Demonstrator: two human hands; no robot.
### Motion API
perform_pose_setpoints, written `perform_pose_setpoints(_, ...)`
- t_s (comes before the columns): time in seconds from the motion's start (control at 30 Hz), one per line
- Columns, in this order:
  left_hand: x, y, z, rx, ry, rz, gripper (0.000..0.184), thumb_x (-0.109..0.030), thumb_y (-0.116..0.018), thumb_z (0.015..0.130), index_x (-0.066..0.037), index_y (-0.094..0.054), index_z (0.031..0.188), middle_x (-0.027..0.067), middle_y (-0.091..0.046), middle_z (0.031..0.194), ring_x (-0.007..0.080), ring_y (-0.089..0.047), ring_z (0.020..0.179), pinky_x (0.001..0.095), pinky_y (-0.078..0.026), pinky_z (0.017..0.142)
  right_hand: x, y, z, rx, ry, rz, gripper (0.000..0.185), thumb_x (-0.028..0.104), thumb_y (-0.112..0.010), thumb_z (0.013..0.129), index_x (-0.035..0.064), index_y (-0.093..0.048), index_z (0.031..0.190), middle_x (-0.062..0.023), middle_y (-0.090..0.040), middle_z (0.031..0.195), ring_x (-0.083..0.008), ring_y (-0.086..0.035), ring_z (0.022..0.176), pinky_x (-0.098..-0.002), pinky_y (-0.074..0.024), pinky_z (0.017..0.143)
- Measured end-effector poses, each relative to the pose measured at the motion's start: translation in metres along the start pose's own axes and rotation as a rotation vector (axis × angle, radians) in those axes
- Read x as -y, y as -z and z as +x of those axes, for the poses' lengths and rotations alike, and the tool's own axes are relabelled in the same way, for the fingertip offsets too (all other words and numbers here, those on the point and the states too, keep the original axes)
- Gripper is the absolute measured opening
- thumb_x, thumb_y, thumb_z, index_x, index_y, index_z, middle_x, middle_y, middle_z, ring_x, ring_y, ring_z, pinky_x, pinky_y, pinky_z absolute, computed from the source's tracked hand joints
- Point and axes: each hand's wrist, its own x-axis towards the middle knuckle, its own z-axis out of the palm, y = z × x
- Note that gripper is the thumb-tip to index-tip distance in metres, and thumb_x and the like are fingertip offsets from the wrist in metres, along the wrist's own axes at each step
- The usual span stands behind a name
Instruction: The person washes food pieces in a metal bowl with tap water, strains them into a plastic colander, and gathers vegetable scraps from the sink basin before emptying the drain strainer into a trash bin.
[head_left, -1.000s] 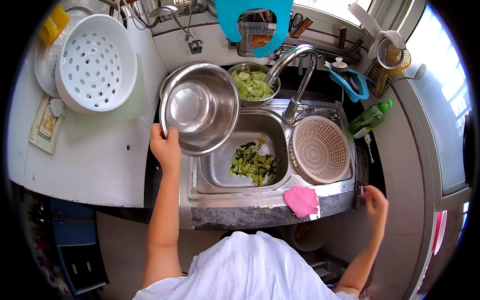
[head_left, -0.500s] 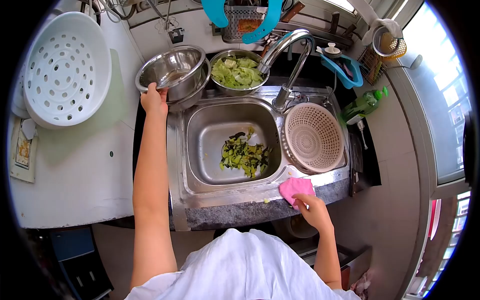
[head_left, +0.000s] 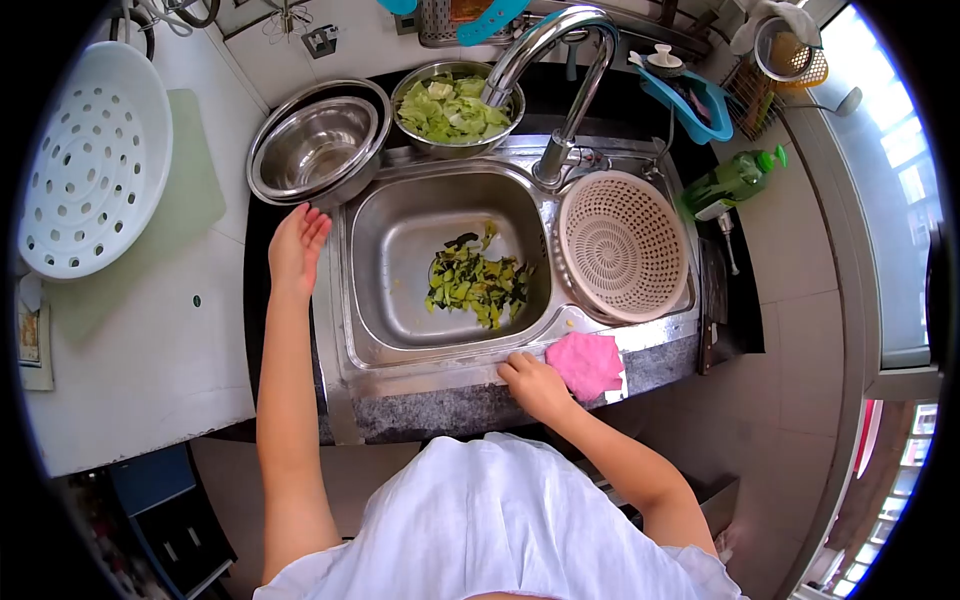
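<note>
My left hand (head_left: 297,250) is just in front of the stacked steel bowls (head_left: 318,150), fingers stretched out and holding nothing. The smaller bowl sits inside the larger one. On the sink's front ledge, my right hand (head_left: 538,385) has its fingertips pinched together; whatever they hold, if anything, is hidden. A pink cloth (head_left: 585,364) lies crumpled just right of that hand. Green vegetable scraps (head_left: 478,283) lie in a loose heap on the bottom of the steel sink (head_left: 385,312).
Behind the sink stands a steel bowl of lettuce (head_left: 455,108), below the curved faucet (head_left: 600,75). A beige colander (head_left: 622,250) fills the sink's right side. Farther right is a green soap bottle (head_left: 738,182). A white perforated basket (head_left: 98,165) is at left.
My left hand has let go of the bowl rim and drawn back; the small bowl now sits in the larger one. My right hand has moved left from the pink cloth to the sink ledge.
</note>
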Motion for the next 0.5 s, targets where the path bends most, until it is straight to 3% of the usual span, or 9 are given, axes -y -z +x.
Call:
perform_pose_setpoints(0.1, 0.018, 0.009, -0.054, 0.029, 0.010, 0.083, 0.025, -0.012, -0.053, 0.090, 0.003, -0.051, 0.109, 0.0112, -0.056, 0.100, 0.0193, -0.058, 0.086, 0.0306, -0.052, 0.079, -0.013, 0.019, 0.031, -0.117, -0.018, 0.220, 0.023, 0.000, -0.060, 0.071, 0.0045, -0.058, 0.093, -0.0108, -0.055, 0.091, -0.0301, -0.056, 0.084, -0.0382, -0.0486, 0.071)
perform_pose_setpoints(0.17, 0.035, 0.021, -0.078, 0.035, 0.078, 0.160, 0.022, -0.011, -0.052, 0.089, 0.000, -0.052, 0.108, 0.0089, -0.056, 0.098, 0.0165, -0.058, 0.082, 0.0289, -0.052, 0.075, -0.018, 0.040, 0.048, -0.339, -0.023, 0.299, 0.026, 0.001, -0.060, 0.073, 0.0041, -0.059, 0.098, -0.0124, -0.058, 0.097, -0.0318, -0.057, 0.087, -0.0393, -0.0483, 0.073)
perform_pose_setpoints(0.2, 0.044, 0.027, -0.088, 0.025, 0.120, 0.185, 0.020, -0.010, -0.052, 0.089, -0.001, -0.052, 0.107, 0.0078, -0.057, 0.098, 0.0152, -0.058, 0.080, 0.0283, -0.052, 0.073, -0.035, 0.041, 0.044, -0.298, -0.081, 0.183, 0.033, 0.000, -0.061, 0.073, 0.0053, -0.060, 0.105, -0.0106, -0.060, 0.103, -0.0305, -0.058, 0.089, -0.0399, -0.0484, 0.074)
perform_pose_setpoints(0.3, 0.068, 0.044, -0.118, 0.040, 0.179, 0.248, 0.018, -0.007, -0.050, 0.090, -0.001, -0.053, 0.106, 0.0074, -0.057, 0.096, 0.0139, -0.058, 0.079, 0.0278, -0.052, 0.071, -0.067, 0.051, 0.024, -0.191, -0.164, -0.024, 0.025, 0.001, -0.060, 0.072, 0.0048, -0.060, 0.097, -0.0104, -0.060, 0.094, -0.0304, -0.058, 0.087, -0.0403, -0.0485, 0.073)
perform_pose_setpoints(0.37, 0.078, 0.044, -0.136, 0.038, 0.204, 0.251, 0.017, -0.006, -0.050, 0.089, -0.002, -0.053, 0.106, 0.0069, -0.057, 0.096, 0.0135, -0.058, 0.078, 0.0273, -0.052, 0.070, -0.074, 0.048, 0.012, -0.017, -0.334, -0.254, 0.016, 0.001, -0.059, 0.072, 0.0046, -0.058, 0.088, -0.0110, -0.058, 0.086, -0.0308, -0.058, 0.085, -0.0407, -0.0482, 0.071)
perform_pose_setpoints(0.5, 0.094, 0.034, -0.154, 0.072, 0.241, 0.236, 0.016, -0.006, -0.050, 0.089, -0.003, -0.054, 0.104, 0.0059, -0.057, 0.095, 0.0129, -0.058, 0.077, 0.0265, -0.051, 0.069, -0.075, 0.033, 0.032, -0.086, -0.290, -0.261, 0.011, -0.003, -0.054, 0.070, 0.0038, -0.054, 0.079, -0.0147, -0.056, 0.082, -0.0334, -0.058, 0.083, -0.0420, -0.0484, 0.070)
